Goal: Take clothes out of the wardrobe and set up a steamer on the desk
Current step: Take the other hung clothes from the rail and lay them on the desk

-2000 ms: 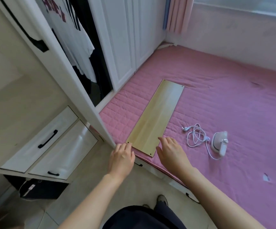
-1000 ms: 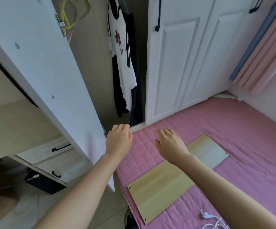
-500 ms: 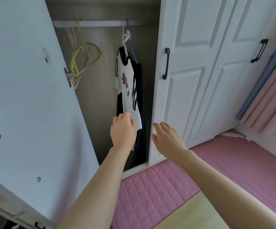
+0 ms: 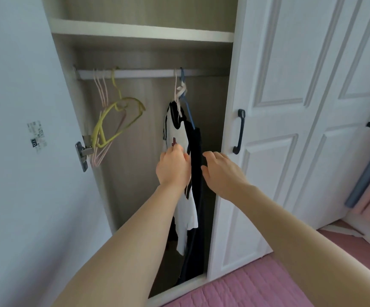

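Note:
Inside the open wardrobe a white T-shirt (image 4: pixel 185 209) with black stripes and red print hangs from the white rail (image 4: pixel 144 73). A dark garment (image 4: pixel 196 165) hangs right beside it on a blue hanger (image 4: pixel 187 108). My left hand (image 4: pixel 173 167) is up against the white T-shirt at mid height, fingers curled toward the cloth; a firm grip is not visible. My right hand (image 4: pixel 220 170) is spread open just right of the dark garment, close to it. The steamer is out of view.
Empty yellow and pink hangers (image 4: pixel 113 120) hang at the rail's left end. The open left door (image 4: pixel 20 151) fills the left side. Closed white doors with black handles (image 4: pixel 238 131) stand on the right. A pink quilted mattress (image 4: pixel 257 289) lies at the bottom right.
My view has swung up from the mattress, wooden board and steamer to the wardrobe. Both hands have risen and reached into the hanging clothes.

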### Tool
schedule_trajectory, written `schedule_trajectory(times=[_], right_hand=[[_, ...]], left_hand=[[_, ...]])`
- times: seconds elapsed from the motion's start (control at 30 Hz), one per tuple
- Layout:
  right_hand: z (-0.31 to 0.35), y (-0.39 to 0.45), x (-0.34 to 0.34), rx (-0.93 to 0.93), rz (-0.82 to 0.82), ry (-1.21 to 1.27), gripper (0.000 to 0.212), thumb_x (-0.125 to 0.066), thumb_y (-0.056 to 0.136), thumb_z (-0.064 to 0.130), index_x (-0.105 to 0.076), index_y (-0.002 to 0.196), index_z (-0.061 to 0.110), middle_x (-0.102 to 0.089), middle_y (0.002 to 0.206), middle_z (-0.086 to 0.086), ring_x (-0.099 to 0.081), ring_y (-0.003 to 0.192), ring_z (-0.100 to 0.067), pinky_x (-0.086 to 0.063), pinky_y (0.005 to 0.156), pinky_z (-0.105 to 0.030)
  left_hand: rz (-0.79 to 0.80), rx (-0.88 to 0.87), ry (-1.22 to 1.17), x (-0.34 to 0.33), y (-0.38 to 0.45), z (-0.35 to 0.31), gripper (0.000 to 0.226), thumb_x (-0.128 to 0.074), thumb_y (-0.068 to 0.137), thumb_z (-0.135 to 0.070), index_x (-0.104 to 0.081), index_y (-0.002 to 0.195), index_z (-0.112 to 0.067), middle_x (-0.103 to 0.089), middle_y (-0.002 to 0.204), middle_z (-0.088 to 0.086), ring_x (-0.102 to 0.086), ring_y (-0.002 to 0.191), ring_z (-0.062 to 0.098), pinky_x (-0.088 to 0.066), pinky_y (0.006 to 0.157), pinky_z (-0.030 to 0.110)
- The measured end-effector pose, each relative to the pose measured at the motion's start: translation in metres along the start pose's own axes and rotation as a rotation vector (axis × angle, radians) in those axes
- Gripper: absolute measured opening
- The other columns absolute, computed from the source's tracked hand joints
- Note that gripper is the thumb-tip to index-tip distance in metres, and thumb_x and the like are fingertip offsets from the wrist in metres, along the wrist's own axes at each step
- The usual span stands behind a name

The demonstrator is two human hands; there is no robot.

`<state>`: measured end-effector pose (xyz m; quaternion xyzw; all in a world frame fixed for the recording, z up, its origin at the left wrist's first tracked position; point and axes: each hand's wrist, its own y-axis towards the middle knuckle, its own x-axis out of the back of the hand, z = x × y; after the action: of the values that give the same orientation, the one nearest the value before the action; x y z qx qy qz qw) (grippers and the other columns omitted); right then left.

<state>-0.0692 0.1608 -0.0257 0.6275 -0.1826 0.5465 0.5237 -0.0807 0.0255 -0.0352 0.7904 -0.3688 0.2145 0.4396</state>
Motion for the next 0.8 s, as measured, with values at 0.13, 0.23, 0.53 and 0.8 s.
schedule_trajectory(times=[0.13,0.23,0.53,0.8], right_hand=[[-0.006,0.041,-0.003,-0.050,-0.016,0.084,0.036,-0.042,0.101,0.027,-0.045,0.132,0.010,-0.058,0.122,-0.007,-0.056,0.109,-0.024,-0.049,0.079,-0.031],[-0.010,0.068,-0.006,-0.100,-0.011,0.148,0.037,-0.042,0.101,0.027,-0.043,0.133,0.009,-0.058,0.120,-0.008,-0.058,0.103,-0.023,-0.049,0.077,-0.030],[-0.007,0.125,-0.019,-0.266,0.042,0.375,0.048,-0.050,0.098,0.033,-0.039,0.136,0.006,-0.061,0.114,-0.012,-0.064,0.093,-0.024,-0.057,0.078,-0.036],[-0.014,0.148,-0.023,-0.364,0.149,0.562,0.048,-0.058,0.094,0.018,-0.038,0.136,0.008,-0.054,0.106,-0.006,-0.058,0.080,-0.015,-0.048,0.060,-0.021]], left_hand=[[0.024,0.064,-0.051,-0.011,0.024,0.003,0.028,-0.047,0.096,-0.039,-0.057,0.109,-0.015,-0.066,0.099,0.002,-0.061,0.087,0.021,-0.049,0.064,0.033],[0.040,0.088,-0.072,-0.015,0.043,0.004,0.038,-0.050,0.093,-0.047,-0.056,0.114,-0.016,-0.066,0.101,0.002,-0.062,0.088,0.021,-0.050,0.066,0.034],[0.126,0.128,-0.099,-0.026,0.072,0.021,0.034,-0.053,0.091,-0.039,-0.055,0.112,-0.012,-0.062,0.105,0.006,-0.061,0.090,0.026,-0.053,0.074,0.039],[0.132,0.153,-0.042,-0.022,0.099,0.029,0.029,-0.046,0.095,-0.022,-0.050,0.119,-0.007,-0.057,0.119,0.012,-0.058,0.102,0.033,-0.047,0.076,0.039]])
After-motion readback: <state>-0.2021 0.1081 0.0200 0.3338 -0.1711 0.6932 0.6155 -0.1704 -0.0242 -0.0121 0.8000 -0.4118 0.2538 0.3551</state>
